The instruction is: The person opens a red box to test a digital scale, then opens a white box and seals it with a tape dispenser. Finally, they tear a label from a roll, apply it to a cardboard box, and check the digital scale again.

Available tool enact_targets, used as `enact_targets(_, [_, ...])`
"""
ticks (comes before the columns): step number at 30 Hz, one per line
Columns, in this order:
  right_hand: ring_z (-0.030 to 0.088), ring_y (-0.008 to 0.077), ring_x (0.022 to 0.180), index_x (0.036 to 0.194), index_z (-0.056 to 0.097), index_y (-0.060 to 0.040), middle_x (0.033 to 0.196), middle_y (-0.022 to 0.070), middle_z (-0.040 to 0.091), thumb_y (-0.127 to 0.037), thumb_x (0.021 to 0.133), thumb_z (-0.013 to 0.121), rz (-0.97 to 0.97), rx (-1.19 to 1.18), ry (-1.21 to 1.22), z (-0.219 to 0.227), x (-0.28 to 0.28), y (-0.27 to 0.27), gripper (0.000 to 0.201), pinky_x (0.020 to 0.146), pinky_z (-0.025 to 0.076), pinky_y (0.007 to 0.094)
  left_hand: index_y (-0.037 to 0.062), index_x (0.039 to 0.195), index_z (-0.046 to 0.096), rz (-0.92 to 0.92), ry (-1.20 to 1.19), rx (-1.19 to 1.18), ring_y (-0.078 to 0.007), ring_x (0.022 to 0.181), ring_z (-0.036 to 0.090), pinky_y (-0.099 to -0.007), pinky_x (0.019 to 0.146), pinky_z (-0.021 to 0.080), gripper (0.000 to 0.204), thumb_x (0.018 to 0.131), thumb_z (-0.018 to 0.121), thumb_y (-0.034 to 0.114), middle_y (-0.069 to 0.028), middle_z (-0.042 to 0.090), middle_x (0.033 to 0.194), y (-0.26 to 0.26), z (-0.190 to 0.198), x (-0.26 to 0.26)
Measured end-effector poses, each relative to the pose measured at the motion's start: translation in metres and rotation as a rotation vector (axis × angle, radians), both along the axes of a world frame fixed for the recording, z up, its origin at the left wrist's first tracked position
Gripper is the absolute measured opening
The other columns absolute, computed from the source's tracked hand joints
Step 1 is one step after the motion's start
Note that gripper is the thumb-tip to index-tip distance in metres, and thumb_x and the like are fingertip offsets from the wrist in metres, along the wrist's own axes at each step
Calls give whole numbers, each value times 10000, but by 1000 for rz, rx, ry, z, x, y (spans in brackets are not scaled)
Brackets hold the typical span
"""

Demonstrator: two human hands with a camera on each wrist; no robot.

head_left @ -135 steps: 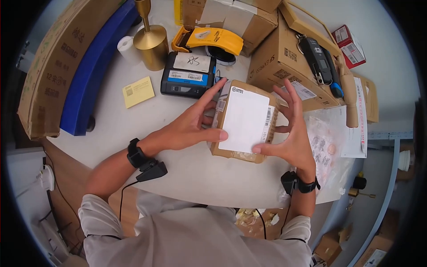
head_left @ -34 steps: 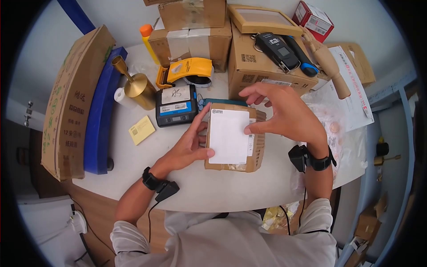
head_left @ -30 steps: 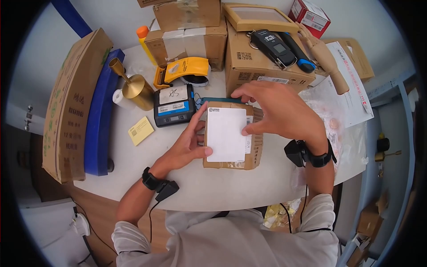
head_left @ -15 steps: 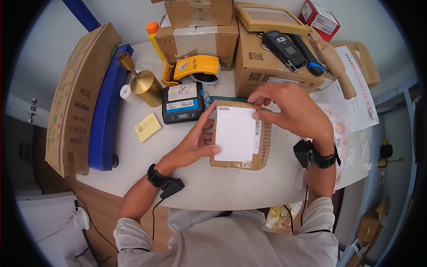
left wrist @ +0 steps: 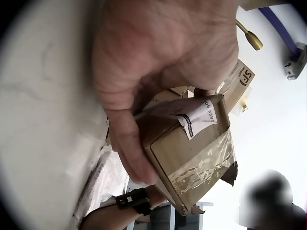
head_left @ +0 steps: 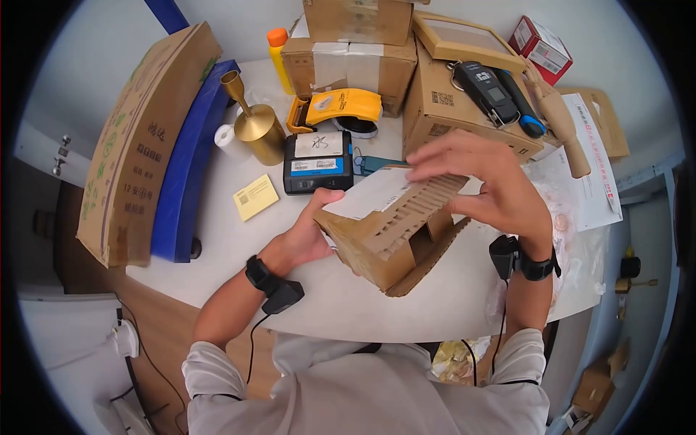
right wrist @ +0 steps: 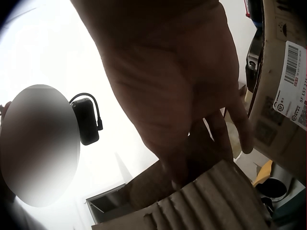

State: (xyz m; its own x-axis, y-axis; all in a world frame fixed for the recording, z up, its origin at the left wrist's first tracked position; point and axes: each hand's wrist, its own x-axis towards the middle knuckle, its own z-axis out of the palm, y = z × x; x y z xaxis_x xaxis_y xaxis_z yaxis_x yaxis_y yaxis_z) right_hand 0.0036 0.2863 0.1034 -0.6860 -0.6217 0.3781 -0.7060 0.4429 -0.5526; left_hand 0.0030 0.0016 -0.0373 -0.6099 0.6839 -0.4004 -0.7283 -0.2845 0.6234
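Observation:
A brown cardboard box (head_left: 353, 237) is tilted over the table, its open side (head_left: 433, 235) turned to the right and toward the body. A white label (head_left: 371, 194) covers part of its upper face, and the edge beside the opening shows bare corrugated ridges. My left hand (head_left: 303, 238) grips the box's left end, thumb on top and fingers beneath. In the left wrist view, clear tape and a small printed sticker (left wrist: 199, 118) show on the box. At the far right corner, my right hand (head_left: 487, 177) holds the box, fingers over the top and thumb at the opening's edge.
Behind the box stand a black label printer (head_left: 319, 174), a yellow tape dispenser (head_left: 344, 106) and a brass stand (head_left: 261, 138). Yellow sticky notes (head_left: 256, 197) lie at left. A large carton (head_left: 435, 119) bears a handheld scale (head_left: 484, 93). Plastic wrap (head_left: 580, 254) lies at right.
The box has turned from lying label-up to tilted, bringing its open side into view. My left thumb has moved up along it; my right hand has shifted to the opening's edge.

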Motion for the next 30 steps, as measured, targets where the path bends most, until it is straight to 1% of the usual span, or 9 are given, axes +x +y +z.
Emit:
enact_targets(2, [670, 329, 957, 1094, 739, -43, 1005, 122, 709, -151, 829, 794, 9, 46, -58, -1, 3, 2, 292, 839, 533, 395, 57, 1540, 397, -341, -24, 106, -415, 1063, 696, -527, 863, 611, 882, 984, 307, 736, -209, 556, 1441, -1, 7, -4])
enact_targets(3, [648, 332, 864, 1037, 740, -26, 919, 131, 685, -134, 859, 761, -93, 84, -18, 1, 5, 3, 209, 772, 518, 394, 36, 1549, 354, -299, 45, -31, -461, 883, 724, -565, 722, 638, 1002, 956, 175, 823, -266, 599, 1350, 7, 18, 1])
enact_targets(9, [451, 390, 654, 782, 507, 71, 704, 202, 458, -199, 933, 709, -369, 253, -136, 7, -3, 25, 370, 606, 380, 444, 27, 1256, 506, -472, 105, -4, -378, 796, 734, -476, 723, 628, 977, 929, 119, 862, -236, 685, 1024, 8, 7, -9])
enact_targets(13, [473, 407, 677, 785, 533, 69, 708, 211, 483, -205, 929, 713, -347, 312, -111, -1, -9, 22, 358, 615, 393, 442, 46, 938, 538, -579, 139, 10, -329, 727, 723, -417, 641, 610, 904, 946, 116, 845, -171, 662, 841, 4, 3, -9])
enact_targets(20, [483, 424, 685, 780, 559, 60, 715, 221, 510, -224, 923, 721, -244, 280, -198, -10, -14, 13, 356, 628, 408, 452, 38, 788, 532, -518, 294, 95, -250, 565, 650, -315, 458, 500, 876, 984, 142, 797, -111, 588, 620, -10, 6, -13])
enact_targets(23, [483, 422, 671, 792, 569, 61, 716, 214, 520, -231, 927, 723, -198, 329, -207, -15, -17, 11, 357, 623, 411, 447, 41, 840, 545, -265, 436, 296, -105, 477, 512, -238, 429, 409, 613, 994, 544, 634, -35, 525, 578, -21, 19, -15])
enact_targets(24, [487, 419, 667, 802, 579, 61, 717, 209, 530, -235, 929, 725, -172, 377, -218, -17, -18, 10, 354, 619, 413, 440, 41, 840, 545, -265, 434, 297, -105, 477, 512, -238, 429, 409, 613, 994, 544, 634, -35, 525, 578, -21, 25, -14])
enact_targets(26, [498, 411, 668, 827, 605, 56, 719, 203, 544, -248, 929, 731, -157, 355, -248, -17, -17, 0, 344, 614, 414, 432, 29, 961, 595, 115, 691, 4, -89, 553, 518, -202, 514, 404, 323, 956, 728, 322, 10, 559, 709, -21, 32, -12])
enact_targets(30, [574, 333, 672, 920, 692, 14, 799, 166, 636, -270, 913, 762, -116, 255, -309, -21, -13, -11, 293, 610, 443, 377, 59, 1281, 602, 315, 1031, -234, -115, 1015, 570, -246, 784, 491, 630, 755, 915, 206, -39, 599, 1114, -8, 36, -3])
